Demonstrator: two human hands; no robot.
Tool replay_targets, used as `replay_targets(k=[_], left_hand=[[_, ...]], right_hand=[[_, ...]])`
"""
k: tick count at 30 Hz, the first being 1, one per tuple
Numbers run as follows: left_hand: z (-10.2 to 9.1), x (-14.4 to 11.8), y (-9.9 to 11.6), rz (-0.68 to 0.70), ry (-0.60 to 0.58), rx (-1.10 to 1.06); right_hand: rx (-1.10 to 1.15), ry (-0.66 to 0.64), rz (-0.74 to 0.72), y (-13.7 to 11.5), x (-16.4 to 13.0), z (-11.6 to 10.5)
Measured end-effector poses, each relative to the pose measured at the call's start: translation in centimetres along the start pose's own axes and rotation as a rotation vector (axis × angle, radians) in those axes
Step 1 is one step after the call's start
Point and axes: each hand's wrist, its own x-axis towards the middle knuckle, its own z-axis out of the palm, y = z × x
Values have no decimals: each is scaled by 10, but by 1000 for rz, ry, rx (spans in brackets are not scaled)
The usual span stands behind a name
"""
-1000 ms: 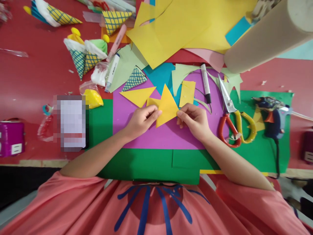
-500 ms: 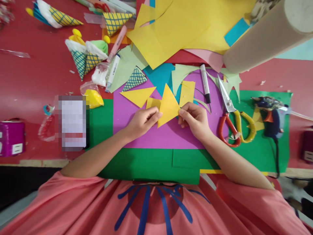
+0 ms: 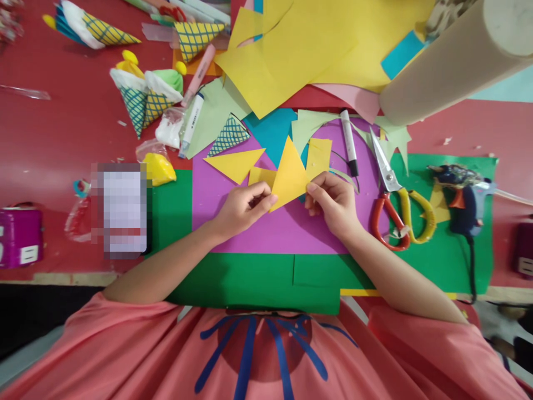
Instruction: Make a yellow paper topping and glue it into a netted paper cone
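Observation:
Between my hands a yellow paper triangle (image 3: 290, 176) is held up, its tip pointing away from me. My left hand (image 3: 245, 208) pinches its lower left corner between thumb and fingers. At the right corner, my right hand (image 3: 333, 201) grips it the same way, with the other fingers curled. Below lies a purple sheet (image 3: 266, 236). Behind the held piece are a second yellow paper triangle (image 3: 237, 165), a yellow paper strip (image 3: 319, 155) and a small cone with a blue lattice pattern (image 3: 230, 135).
Scissors (image 3: 389, 180) and a glue gun (image 3: 468, 205) lie to the right on a green sheet (image 3: 258, 283). A pale cylinder (image 3: 441, 61) leans in from the back right. Decorated cones (image 3: 156, 105), markers (image 3: 192, 125), a yellow clay bag (image 3: 160, 168) and a phone (image 3: 124, 211) are leftward.
The yellow triangle has turned slightly clockwise, its tip moving right and a little farther from me. Both hands keep their pinch in nearly the same place.

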Motion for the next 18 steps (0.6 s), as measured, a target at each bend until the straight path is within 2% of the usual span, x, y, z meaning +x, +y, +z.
replay_targets(k=[7,14,18], left_hand=[[1,0,-2,23,-11,105],[-2,-1,-1,-19,-90,72],[-1,-1,-1,6,-88,100]], right_hand=[[-17,31,-16,0,1,0],[-19,92,-30,1,2,-3],[-31,111,-37,1,2,-3]])
